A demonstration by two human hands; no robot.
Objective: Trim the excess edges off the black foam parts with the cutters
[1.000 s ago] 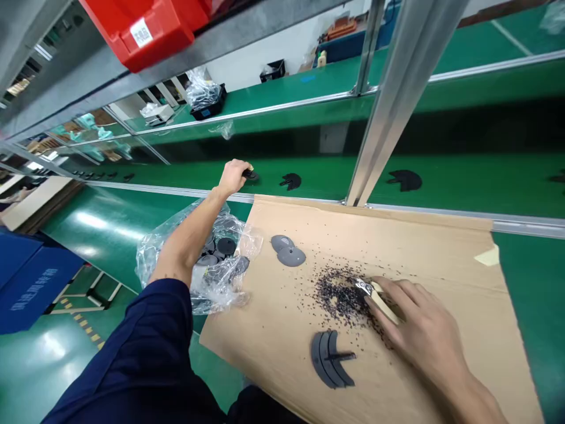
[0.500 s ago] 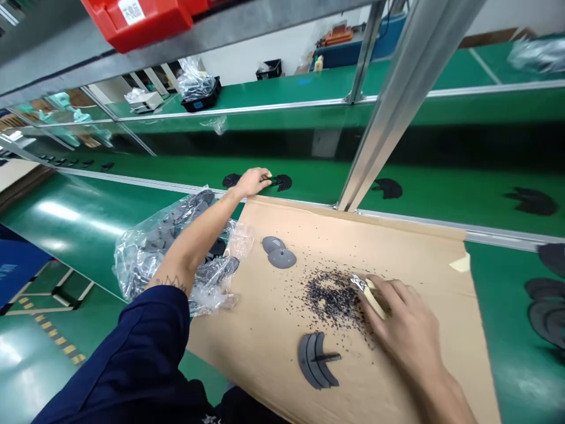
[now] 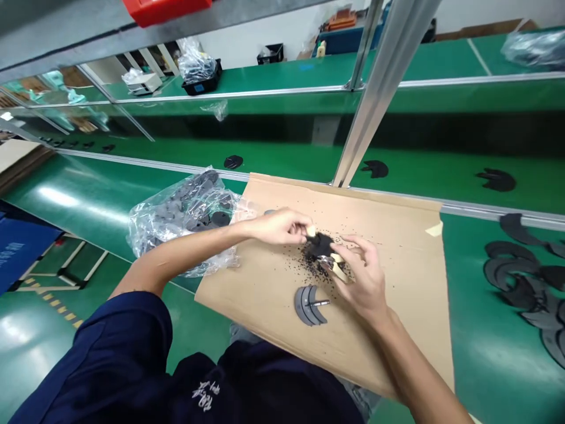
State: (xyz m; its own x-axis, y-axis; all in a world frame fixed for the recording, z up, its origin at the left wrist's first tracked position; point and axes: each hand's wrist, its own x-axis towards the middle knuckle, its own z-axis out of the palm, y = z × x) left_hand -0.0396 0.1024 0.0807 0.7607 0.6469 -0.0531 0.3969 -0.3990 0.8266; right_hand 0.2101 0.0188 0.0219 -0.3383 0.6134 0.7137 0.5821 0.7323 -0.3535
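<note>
My left hand [image 3: 280,226] pinches a small dark plastic piece [image 3: 321,243] above the cardboard sheet [image 3: 397,247]. Close beside it, my right hand [image 3: 362,277] grips a small cutter [image 3: 332,265] with a cream handle and metal jaws, its tip touching the piece. Below them lies a scatter of black trimmings [image 3: 309,262]. A stack of dark crescent parts [image 3: 309,305] rests on the cardboard just in front of my right hand.
A clear bag of dark discs [image 3: 185,215] sits left of the cardboard. Dark parts ride the green conveyor belt [image 3: 282,159], such as one [image 3: 374,169] behind a slanted metal post [image 3: 371,106]. More crescent parts [image 3: 521,271] are piled at the right.
My left hand has drawn back from the conveyor to the cardboard and now holds a dark piece. My right hand has lifted the cutter off the cardboard up to that piece.
</note>
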